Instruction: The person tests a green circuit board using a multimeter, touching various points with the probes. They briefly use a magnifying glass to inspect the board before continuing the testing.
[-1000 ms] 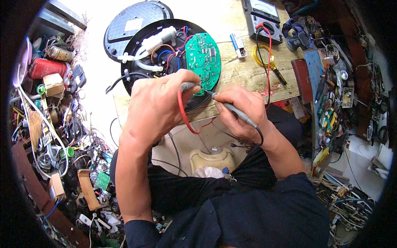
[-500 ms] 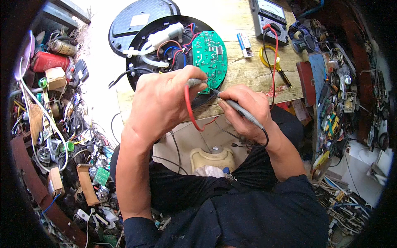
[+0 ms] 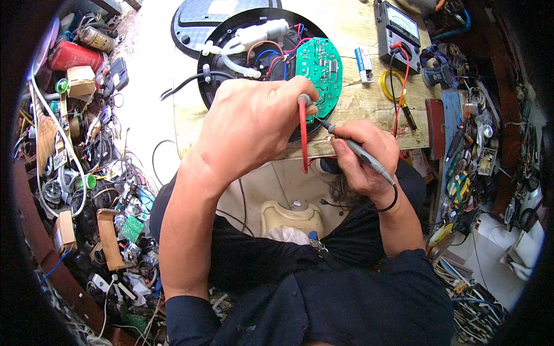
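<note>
My left hand (image 3: 254, 118) pinches a test probe with a red lead (image 3: 303, 138); its tip is hidden behind my fingers at the board. In my right hand (image 3: 369, 155) is a grey test probe (image 3: 362, 154) with a black lead, its tip at the lower edge of the green circuit board (image 3: 323, 66). Whether either tip touches metal I cannot tell. The board lies in a round black housing (image 3: 209, 57) beside a white pump-like cylinder (image 3: 262, 33) with clear tubing and coloured wires. Both leads appear to belong to the analog multimeter (image 3: 398, 34) at the back right.
On the wooden table (image 3: 369, 109) lie a small box (image 3: 365, 64), a magnifying glass (image 3: 393, 85) and a round black cover (image 3: 196, 26). Heaped parts and cables crowd the left, near a red container (image 3: 75, 56). Tools fill the right side. A cream plastic stool (image 3: 291, 218) stands below.
The whole view has shifted, so the table items sit further right and slightly higher. Both hands still hold their probes at the board's lower part; the red lead now hangs straighter.
</note>
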Motion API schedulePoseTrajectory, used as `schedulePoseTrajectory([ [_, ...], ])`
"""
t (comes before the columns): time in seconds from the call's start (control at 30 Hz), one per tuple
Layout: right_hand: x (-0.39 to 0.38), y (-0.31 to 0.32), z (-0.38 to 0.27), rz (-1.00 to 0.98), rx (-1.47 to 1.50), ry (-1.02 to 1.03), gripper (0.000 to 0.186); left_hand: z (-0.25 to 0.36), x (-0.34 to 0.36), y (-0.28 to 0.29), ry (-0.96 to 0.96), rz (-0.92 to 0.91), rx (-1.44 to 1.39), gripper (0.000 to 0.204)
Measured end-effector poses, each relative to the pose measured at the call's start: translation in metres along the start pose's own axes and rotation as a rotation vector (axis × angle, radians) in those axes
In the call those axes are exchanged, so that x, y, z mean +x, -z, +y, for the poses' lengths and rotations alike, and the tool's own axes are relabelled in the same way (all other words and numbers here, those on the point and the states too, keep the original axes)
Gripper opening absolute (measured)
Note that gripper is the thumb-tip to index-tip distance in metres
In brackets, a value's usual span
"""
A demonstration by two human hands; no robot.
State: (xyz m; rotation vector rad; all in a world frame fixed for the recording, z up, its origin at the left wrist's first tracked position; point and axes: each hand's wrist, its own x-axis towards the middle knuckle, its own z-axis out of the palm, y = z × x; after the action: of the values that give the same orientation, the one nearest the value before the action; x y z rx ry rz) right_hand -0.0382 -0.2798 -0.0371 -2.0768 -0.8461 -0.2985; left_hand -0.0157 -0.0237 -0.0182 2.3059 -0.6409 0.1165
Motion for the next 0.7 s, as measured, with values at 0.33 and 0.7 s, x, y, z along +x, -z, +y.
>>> schedulePoseTrajectory([
  [0.33,-0.0008,-0.0018,-0.003,0.029,-0.051,-0.113,0.018,-0.0034,0.0,0.0001,-0.009,0.007,0.005,0.014],
  [0.7,-0.0026,-0.0064,0.001,0.056,0.0,-0.129,0.016,-0.0076,-0.0016,-0.0004,-0.035,0.034,-0.011,0.014],
])
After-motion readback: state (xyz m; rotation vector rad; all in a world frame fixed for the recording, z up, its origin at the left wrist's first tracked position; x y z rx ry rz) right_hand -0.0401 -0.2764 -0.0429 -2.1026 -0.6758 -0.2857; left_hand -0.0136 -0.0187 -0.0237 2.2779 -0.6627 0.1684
